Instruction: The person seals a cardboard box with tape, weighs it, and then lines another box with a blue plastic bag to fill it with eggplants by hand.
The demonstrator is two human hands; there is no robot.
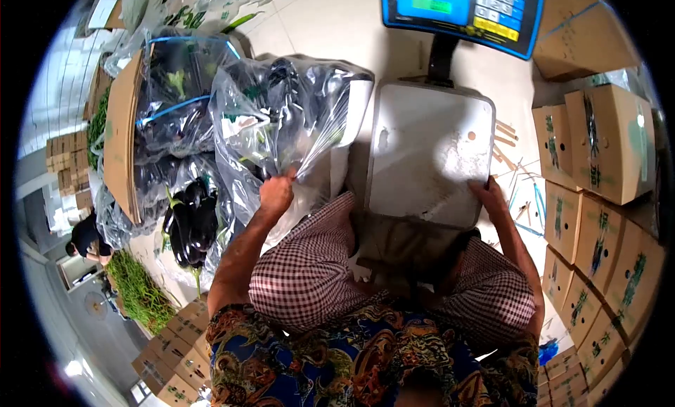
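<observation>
My left hand [278,189] is closed on the edge of a clear plastic bag [242,143], pulling its film into taut folds. Dark purple eggplants [281,76] show through the plastic. Across from it, my right hand [485,191] grips the right rim of a platform scale [429,154], its fingers partly hidden at the edge. Nothing rests on the metal plate. The scale's blue display head [460,13] stands at the far end, its readout lit green. Beside my left forearm lie loose eggplants [191,224] on plastic.
Stacked cardboard boxes [608,143] line the right side, with more boxes [176,351] at lower left. Thin strips [505,140] litter the floor right of the scale. Green vegetables [137,287] are heaped at left, near another person [88,234]. A cardboard sheet [123,140] stands by the bagged eggplants.
</observation>
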